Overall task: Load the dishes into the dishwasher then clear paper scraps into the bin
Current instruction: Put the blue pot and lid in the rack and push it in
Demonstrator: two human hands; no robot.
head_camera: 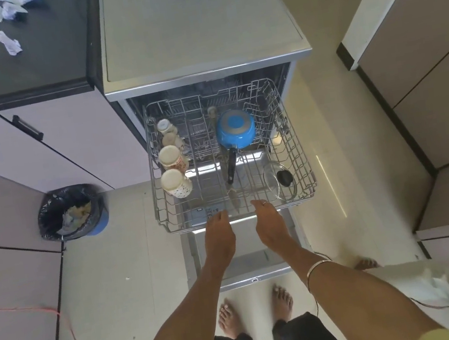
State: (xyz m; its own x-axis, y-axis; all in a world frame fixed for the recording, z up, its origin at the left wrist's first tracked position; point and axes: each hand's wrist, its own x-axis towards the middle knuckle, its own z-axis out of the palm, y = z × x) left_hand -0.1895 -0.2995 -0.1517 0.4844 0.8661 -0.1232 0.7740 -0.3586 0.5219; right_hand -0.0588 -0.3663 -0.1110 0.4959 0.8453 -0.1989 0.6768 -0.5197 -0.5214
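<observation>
The dishwasher [196,28] stands open with its wire upper rack [300,158] pulled out. In the rack lie several cups [170,157] on the left, an upturned blue saucepan [236,128] in the middle, a knife [233,197] and a glass lid [280,180] at the right. My left hand [218,236] and my right hand [269,223] rest side by side at the rack's front rim, fingers curled over the wire. Crumpled paper scraps [9,42] lie on the black counter [27,68] at top left. A bin [70,211] with a black liner stands on the floor to the left.
The lowered dishwasher door [249,265] juts out below the rack, right in front of my bare feet [230,317]. Cabinets line the left and right sides. A red cord [65,324] runs over the floor at left. Another person's foot [365,263] shows at right.
</observation>
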